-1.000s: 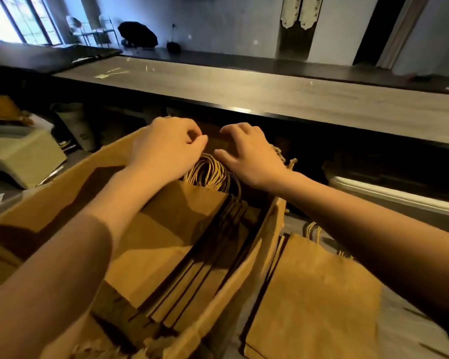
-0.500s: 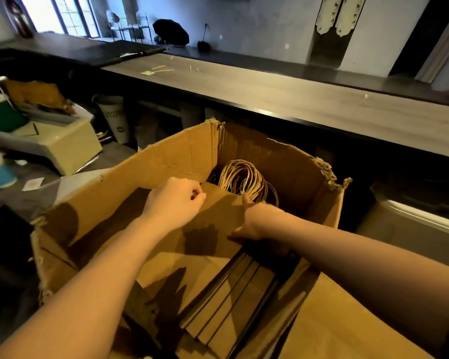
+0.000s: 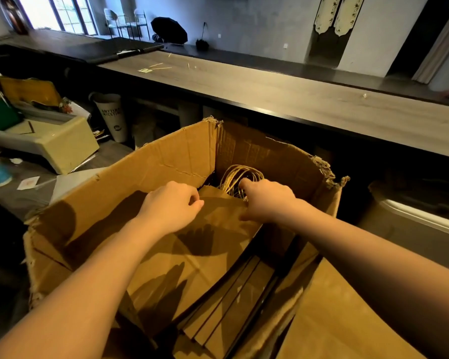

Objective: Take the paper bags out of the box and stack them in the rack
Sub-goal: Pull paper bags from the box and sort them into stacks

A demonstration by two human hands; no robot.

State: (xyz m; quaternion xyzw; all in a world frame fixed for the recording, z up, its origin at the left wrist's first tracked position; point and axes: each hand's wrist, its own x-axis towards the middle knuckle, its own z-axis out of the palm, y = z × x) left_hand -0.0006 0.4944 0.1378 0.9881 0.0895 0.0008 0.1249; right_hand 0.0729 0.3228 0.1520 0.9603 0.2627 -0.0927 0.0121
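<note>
Item: flat brown kraft paper bags (image 3: 192,257), standing on edge inside the torn brown cardboard box (image 3: 166,161), twisted-paper handles (image 3: 233,180) bunched at 12 o'clock.

Grip: your left hand (image 3: 171,206) pinches the top bag's upper edge; your right hand (image 3: 267,200) curls closed into the handles.

Risk: tangled handles may snag and tear.

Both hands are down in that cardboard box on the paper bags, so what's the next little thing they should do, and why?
Probably lift. The left hand pinches the top edge of the leaning paper bags, and the right hand sits at their twine handles. The bags are still inside the box, so drawing a bunch straight up looks like the natural next move.
</note>
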